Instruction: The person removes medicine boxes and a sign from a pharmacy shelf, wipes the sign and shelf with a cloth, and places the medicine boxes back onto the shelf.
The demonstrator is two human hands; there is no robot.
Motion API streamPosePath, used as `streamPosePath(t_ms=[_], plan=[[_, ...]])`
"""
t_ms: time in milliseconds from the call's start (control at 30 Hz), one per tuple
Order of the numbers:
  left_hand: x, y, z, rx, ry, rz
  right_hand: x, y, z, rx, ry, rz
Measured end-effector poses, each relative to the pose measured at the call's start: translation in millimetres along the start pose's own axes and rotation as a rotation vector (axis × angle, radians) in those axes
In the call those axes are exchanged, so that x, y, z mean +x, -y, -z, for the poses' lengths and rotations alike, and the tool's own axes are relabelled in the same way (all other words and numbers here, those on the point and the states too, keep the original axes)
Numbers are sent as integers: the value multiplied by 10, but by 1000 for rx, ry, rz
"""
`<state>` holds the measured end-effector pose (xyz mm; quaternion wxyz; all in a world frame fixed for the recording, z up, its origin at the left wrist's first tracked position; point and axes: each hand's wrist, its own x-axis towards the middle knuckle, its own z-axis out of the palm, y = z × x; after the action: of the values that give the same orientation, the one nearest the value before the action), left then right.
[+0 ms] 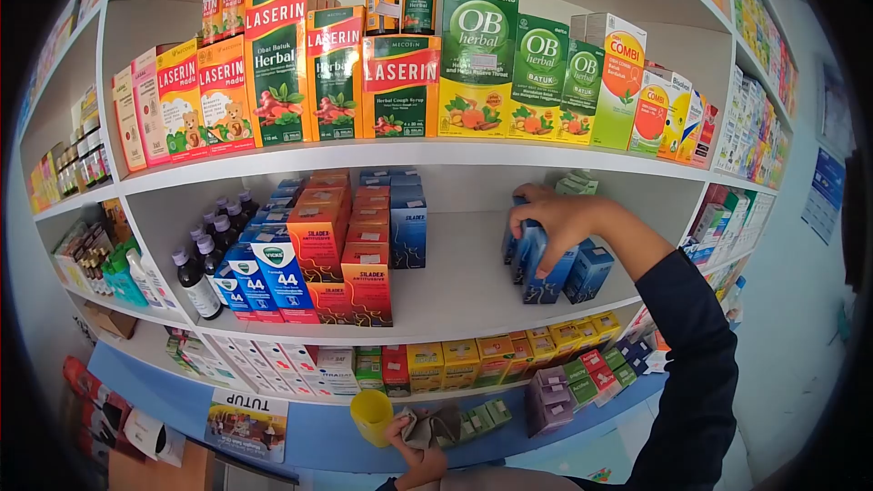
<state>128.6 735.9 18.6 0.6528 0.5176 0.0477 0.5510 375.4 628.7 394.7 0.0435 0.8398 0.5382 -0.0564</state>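
On the right part of the middle shelf, my right hand reaches over a small group of blue medicine boxes, its fingers curled down around them. How many of the boxes it grips cannot be told. Another blue box stands just to the right of the hand. Low in the view, my left hand is closed on a crumpled grey cloth. A yellow cup stands to the left of that cloth, and small green boxes lie to its right.
Orange Siladex boxes, blue Vicks boxes and dark bottles fill the middle shelf's left. Laserin boxes and OB Herbal boxes line the shelf above. Yellow boxes stand below, behind the blue counter.
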Motion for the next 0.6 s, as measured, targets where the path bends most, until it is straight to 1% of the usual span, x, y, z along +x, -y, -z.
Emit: streamPosePath(t_ms=[33, 67, 100, 167, 300, 367, 400, 467, 500, 567, 600], plan=[[-11, 1, -10, 1, -3, 3, -33, -61, -20, -11, -16, 9], [-20, 8, -35, -61, -9, 25, -25, -152, -71, 1, 69, -25], [3, -26, -81, -123, -16, 46, -34, -184, -93, 1, 73, -22], [57, -201, -173, -118, -17, 44, -43, -193, -115, 33, 127, -103], [63, -285, -137, -53, -22, 8, -60, -117, -69, 100, 145, -120], [78, -338, -100, -53, -40, -3, 5, -131, -114, 142, 2, -230], [92, -354, -78, -49, -51, -8, 59, -146, -157, 129, 1, -224], [11, -173, 41, -34, -60, -7, 187, -191, -288, 281, -356, -308], [20, -187, 68, -9, -51, 2, 229, -207, -346, 278, -353, -298], [33, -223, 121, -5, -61, -17, 275, -239, -437, 106, -200, -270], [59, -283, 116, -6, -63, -31, 255, -228, -439, 111, -226, -219]])
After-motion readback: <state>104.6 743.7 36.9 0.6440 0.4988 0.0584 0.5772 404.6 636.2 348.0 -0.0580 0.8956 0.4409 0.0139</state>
